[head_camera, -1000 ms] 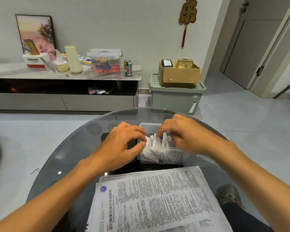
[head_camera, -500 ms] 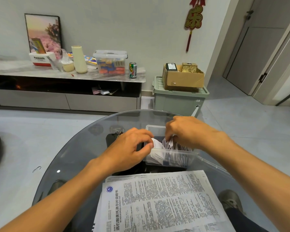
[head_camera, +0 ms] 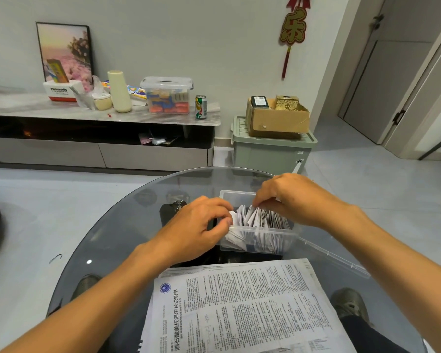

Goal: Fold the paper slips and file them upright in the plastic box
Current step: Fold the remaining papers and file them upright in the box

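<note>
Head view: I see both bare forearms reaching in from the lower corners over the round smoked-glass table, meeting at the small clear plastic box near the table's middle. Left hand lies knuckles-up at the box's left end, fingers curled, thumb and fingertips pinched on the end white folded paper slip at the rim. Right hand arches over the box from the right, fingers bent downward, tips pinching into the tops of the row of folded white paper slips, which stand upright, fanned and tightly packed inside the box. A clear plastic lid lies flat on the glass just right of the box. Nearest me, a stack of unfolded printed white paper leaflets carries a blue round logo and a Chinese heading too small for me to transcribe. On the far sideboard a white-and-red carton reads "Panasonic".
</note>
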Available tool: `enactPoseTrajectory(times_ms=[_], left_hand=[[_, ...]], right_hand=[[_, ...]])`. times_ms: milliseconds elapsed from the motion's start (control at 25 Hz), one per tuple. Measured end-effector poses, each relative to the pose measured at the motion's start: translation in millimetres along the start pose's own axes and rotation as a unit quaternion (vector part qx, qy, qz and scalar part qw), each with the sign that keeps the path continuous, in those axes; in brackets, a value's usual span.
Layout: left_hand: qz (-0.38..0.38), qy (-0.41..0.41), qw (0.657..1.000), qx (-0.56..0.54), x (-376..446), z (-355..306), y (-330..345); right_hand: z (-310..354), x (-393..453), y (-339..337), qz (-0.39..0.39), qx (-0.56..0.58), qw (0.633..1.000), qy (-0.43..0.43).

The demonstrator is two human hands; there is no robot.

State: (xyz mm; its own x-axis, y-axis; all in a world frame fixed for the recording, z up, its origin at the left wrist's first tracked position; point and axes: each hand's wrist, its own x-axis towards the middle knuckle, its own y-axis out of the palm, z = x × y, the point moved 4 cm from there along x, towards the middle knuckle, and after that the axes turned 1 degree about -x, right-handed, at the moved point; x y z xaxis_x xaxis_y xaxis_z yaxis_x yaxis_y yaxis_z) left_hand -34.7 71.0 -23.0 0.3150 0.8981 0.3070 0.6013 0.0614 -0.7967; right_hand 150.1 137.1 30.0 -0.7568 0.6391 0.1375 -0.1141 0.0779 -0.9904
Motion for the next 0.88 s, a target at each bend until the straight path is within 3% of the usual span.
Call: enactPoseTrajectory(times_ms=[80,160,240,320,440,560,600,680,800,880], left_hand=[[0.003,-0.007,1.0,0.0,-1.0,-0.3,0.2],[-0.026,-0.011,1.0,0.011,-1.7,-3.4,-1.3],[-0.08,-0.017,0.996,0.018,-0.9,-13.1,-6.4],[-0.108,-0.021,0.994,-0.026,3.8,-27.4,-9.2],[-0.159,-0.046,0.973,-0.158,7.6,-44.8,-7.8],[-0.23,-0.087,0.952,-0.184,8.2,-42.5,-10.7],[-0.233,-0.09,0.951,-0.182,8.9,-41.5,-11.1],[-0.217,-0.071,0.96,-0.164,10.6,-45.7,-9.7],[-0.173,-0.025,0.975,-0.138,13.1,-56.2,-3.2],[-0.141,-0.018,0.976,-0.165,17.8,-56.4,-5.6]], right_hand=[[-2.6,-2.9,-2.3,-0.012,0.039,0.999,0.021],[-10.3,-9.7,-12.3,-0.076,0.101,0.989,0.077],[-17.8,-20.5,-23.0,-0.149,0.213,0.954,0.149],[-13.9,-28.4,-27.6,-0.174,0.329,0.908,0.193],[7.7,-29.6,-23.3,-0.18,0.396,0.877,0.205],[24.8,-34.7,-19.9,-0.241,0.477,0.816,0.221],[32.2,-34.1,-16.0,-0.224,0.514,0.799,0.215],[46.8,-32.9,-6.3,-0.177,0.526,0.806,0.208],[53.7,-31.5,0.2,-0.186,0.504,0.815,0.217],[50.0,-31.3,2.0,-0.165,0.537,0.801,0.208]])
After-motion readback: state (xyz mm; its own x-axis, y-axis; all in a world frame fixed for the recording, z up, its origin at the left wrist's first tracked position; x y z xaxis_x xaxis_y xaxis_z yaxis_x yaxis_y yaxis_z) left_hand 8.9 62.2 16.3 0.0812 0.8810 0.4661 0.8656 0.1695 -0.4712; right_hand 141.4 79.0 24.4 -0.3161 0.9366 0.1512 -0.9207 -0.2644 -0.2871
